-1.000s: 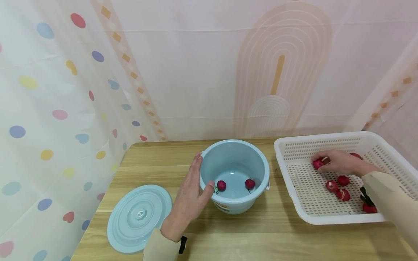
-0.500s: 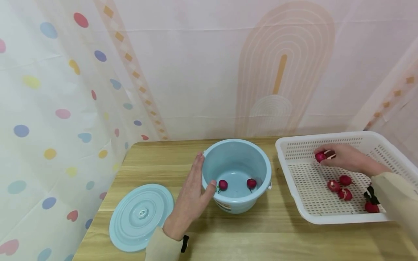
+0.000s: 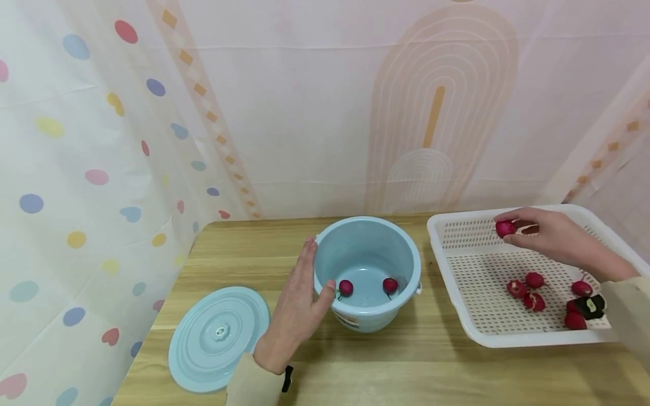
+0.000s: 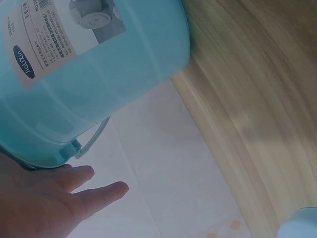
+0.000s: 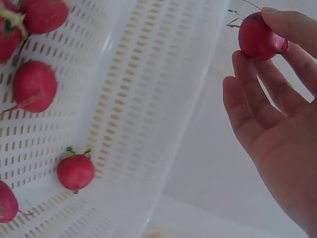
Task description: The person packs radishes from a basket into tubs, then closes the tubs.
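Left of the light-blue round plastic bucket [image 3: 364, 242], the left hand [image 3: 298, 307] touches it with straight fingers. Right of the bucket, over a white perforated plastic basket [image 3: 484, 304], the right hand [image 3: 563, 239] pinches a round red radish [image 3: 505, 228]; two more radishes [image 3: 346, 288] lie in the bucket.

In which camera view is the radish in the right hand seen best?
The right wrist view: there the radish in the right hand looks large and is mostly uncovered. The head view shows it too, but much smaller; the left wrist view does not show it.
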`<control>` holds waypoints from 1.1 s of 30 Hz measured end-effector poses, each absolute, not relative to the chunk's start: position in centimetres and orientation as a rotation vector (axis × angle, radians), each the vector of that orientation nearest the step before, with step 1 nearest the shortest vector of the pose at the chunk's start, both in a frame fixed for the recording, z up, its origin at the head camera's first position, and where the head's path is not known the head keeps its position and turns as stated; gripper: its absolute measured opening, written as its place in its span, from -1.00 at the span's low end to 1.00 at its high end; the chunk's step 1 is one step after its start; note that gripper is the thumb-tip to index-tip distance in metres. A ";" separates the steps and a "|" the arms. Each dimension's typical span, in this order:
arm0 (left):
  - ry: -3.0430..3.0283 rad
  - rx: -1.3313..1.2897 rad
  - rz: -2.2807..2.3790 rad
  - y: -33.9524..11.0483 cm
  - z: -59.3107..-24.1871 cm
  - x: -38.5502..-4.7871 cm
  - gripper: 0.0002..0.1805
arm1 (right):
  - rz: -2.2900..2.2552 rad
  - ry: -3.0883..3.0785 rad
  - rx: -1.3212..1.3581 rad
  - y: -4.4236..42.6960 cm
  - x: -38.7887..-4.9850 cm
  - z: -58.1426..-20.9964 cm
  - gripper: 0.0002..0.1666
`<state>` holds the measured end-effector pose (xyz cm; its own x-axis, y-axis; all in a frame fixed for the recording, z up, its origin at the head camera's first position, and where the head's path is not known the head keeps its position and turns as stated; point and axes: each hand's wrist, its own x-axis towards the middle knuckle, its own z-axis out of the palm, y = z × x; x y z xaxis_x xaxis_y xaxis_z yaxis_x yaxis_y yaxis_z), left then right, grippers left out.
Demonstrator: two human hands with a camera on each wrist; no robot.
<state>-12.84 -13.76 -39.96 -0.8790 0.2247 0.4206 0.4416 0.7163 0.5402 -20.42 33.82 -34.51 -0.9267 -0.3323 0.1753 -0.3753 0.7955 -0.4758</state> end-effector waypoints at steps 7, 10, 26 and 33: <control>-2.598 -0.518 -0.942 -13.8 -40.0 -13.0 -0.17 | 0.814 -2.780 0.576 33.1 -19.1 -33.6 -0.57; -2.600 -0.513 -0.949 -13.9 -40.0 -13.0 -0.16 | 0.844 -2.711 0.610 32.8 -18.7 -33.4 -0.57; -2.607 -0.510 -0.950 -14.1 -40.0 -13.3 -0.17 | 0.997 -2.599 0.512 30.2 -15.6 -32.4 -0.51; -2.612 -0.514 -0.944 -14.3 -40.1 -13.5 -0.17 | 1.015 -2.531 0.547 28.6 -14.5 -32.0 -0.46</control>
